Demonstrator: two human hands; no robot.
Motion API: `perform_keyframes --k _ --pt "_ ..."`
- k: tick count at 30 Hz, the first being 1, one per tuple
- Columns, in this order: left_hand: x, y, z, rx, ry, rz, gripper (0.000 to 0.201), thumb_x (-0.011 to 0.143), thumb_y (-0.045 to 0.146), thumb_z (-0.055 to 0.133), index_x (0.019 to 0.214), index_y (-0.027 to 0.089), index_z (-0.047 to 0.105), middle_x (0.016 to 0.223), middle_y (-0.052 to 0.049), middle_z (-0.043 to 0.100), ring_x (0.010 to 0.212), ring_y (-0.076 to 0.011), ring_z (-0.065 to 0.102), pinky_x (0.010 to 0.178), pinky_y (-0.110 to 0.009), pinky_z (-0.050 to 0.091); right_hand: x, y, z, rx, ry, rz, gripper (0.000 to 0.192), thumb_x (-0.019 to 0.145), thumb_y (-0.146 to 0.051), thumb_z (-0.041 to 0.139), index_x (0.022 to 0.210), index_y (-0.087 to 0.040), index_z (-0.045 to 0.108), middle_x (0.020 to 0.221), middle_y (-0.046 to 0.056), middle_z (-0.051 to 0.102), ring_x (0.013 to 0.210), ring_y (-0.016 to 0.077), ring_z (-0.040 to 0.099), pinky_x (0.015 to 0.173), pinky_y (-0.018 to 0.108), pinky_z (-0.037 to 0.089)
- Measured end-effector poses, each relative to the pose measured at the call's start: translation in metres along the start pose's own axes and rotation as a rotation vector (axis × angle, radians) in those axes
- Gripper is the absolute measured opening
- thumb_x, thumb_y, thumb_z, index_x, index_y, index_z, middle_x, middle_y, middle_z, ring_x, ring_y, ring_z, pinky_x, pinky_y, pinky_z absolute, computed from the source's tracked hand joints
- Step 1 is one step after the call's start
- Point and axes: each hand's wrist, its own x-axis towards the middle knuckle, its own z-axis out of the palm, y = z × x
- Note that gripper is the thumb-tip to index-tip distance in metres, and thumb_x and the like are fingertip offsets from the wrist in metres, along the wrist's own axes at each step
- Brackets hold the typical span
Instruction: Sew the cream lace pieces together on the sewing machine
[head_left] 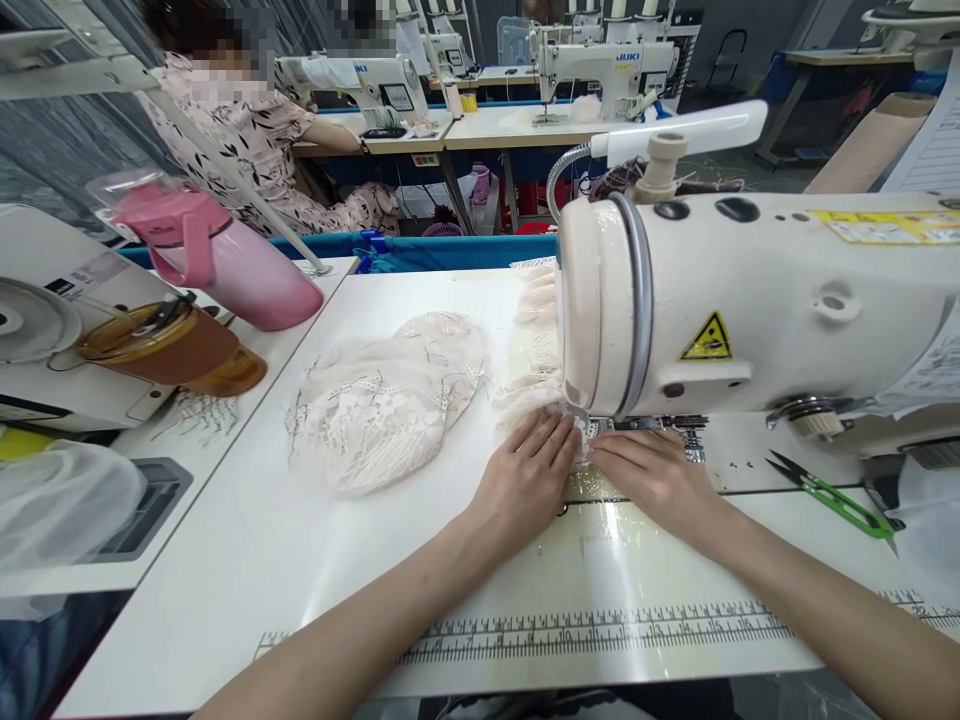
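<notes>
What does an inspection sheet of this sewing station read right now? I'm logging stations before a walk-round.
Surface: white table, printed ruler along the front edge.
Job's things: lace piece under sewing machine; lace pile to the left.
Clutter: green snips, pink bottle, amber jar.
Grippers: left hand and right hand flat on the lace.
Cables: nothing seen.
Surroundings: a seated person, more machines behind.

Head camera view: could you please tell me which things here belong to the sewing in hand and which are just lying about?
In use: left hand and right hand, both flat on the pale lace strip; cream sewing machine.

Lying about: heap of pale lace pieces; green thread snips; pink flask; amber tumbler.
</notes>
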Motion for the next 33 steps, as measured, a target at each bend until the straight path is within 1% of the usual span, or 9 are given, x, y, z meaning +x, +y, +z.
perform_keyframes --k 5,10,15,19,21,24,26,30,33 --pt "0.001 0.004 0.000 -0.012 0.005 -0.042 0.038 0.088 0.012 0.044 0.123 0.006 0.057 0.125 -0.017 0.060 0.120 -0.0289 0.055 0.107 -0.047 0.041 -0.002 0.005 0.002 -0.010 -0.047 0.002 0.028 0.086 -0.002 0.050 0.103 -0.020 0.064 0.107 0.000 0.069 0.096 0.0125 0.062 0.082 0.027 0.044" --pt "0.002 0.008 0.000 -0.003 0.019 -0.068 0.034 0.092 0.020 0.046 0.121 0.007 0.059 0.123 -0.017 0.061 0.116 -0.0286 0.058 0.104 -0.047 0.044 -0.004 0.011 0.004 -0.005 -0.004 0.020 0.027 0.087 -0.006 0.051 0.104 -0.022 0.064 0.107 0.000 0.070 0.093 0.0120 0.063 0.081 0.026 0.046" --pt "0.003 0.009 0.000 0.045 0.027 -0.064 0.033 0.095 0.027 0.046 0.118 0.008 0.060 0.121 -0.016 0.062 0.113 -0.0284 0.060 0.100 -0.046 0.047 0.002 0.007 -0.004 -0.143 0.049 0.096 0.018 0.090 -0.016 0.054 0.098 -0.025 0.067 0.097 -0.002 0.072 0.077 0.0118 0.065 0.065 0.025 0.045" --pt "0.004 0.009 -0.001 0.035 -0.006 -0.055 0.036 0.096 0.033 0.046 0.125 0.013 0.057 0.122 -0.015 0.062 0.115 -0.0288 0.058 0.098 -0.047 0.047 0.006 0.005 -0.005 -0.115 0.125 0.153 0.021 0.093 -0.023 0.048 0.094 -0.025 0.069 0.083 0.000 0.072 0.067 0.0135 0.062 0.068 0.027 0.047" --pt "0.005 0.009 -0.002 0.023 -0.022 -0.058 0.038 0.096 0.035 0.045 0.126 0.014 0.055 0.123 -0.015 0.062 0.116 -0.0289 0.058 0.098 -0.047 0.046 0.006 0.006 -0.004 -0.036 0.122 0.179 0.023 0.093 -0.025 0.047 0.096 -0.027 0.070 0.079 -0.001 0.072 0.066 0.0139 0.062 0.068 0.028 0.048" --pt "0.005 0.008 -0.003 0.015 -0.046 -0.069 0.039 0.097 0.036 0.044 0.127 0.015 0.055 0.122 -0.015 0.062 0.117 -0.0290 0.056 0.100 -0.047 0.045 0.006 0.011 -0.001 0.103 0.078 0.163 0.028 0.094 -0.023 0.043 0.103 -0.030 0.069 0.083 -0.001 0.072 0.070 0.0145 0.065 0.067 0.028 0.050" --pt "0.006 0.008 -0.003 0.017 -0.059 -0.073 0.040 0.097 0.037 0.044 0.128 0.014 0.054 0.123 -0.015 0.061 0.118 -0.0294 0.056 0.101 -0.047 0.044 0.004 0.015 0.002 0.140 0.060 0.139 0.033 0.096 -0.020 0.039 0.106 -0.031 0.068 0.089 -0.001 0.073 0.075 0.0144 0.066 0.065 0.027 0.050" --pt "0.004 0.009 0.000 0.047 -0.027 -0.052 0.039 0.098 0.036 0.042 0.126 0.012 0.055 0.126 -0.013 0.060 0.121 -0.0281 0.054 0.104 -0.046 0.041 -0.004 0.021 0.006 0.096 0.014 0.080 0.036 0.096 -0.017 0.037 0.111 -0.033 0.066 0.105 -0.002 0.070 0.085 0.0142 0.067 0.064 0.026 0.049" --pt "0.002 0.010 0.004 0.067 0.019 0.016 0.035 0.100 0.029 0.038 0.123 0.010 0.056 0.128 -0.010 0.060 0.121 -0.0226 0.054 0.107 -0.040 0.040 -0.008 0.017 0.005 0.042 -0.002 0.110 0.028 0.095 -0.022 0.044 0.111 -0.029 0.067 0.102 0.000 0.071 0.081 0.0154 0.066 0.064 0.027 0.048"
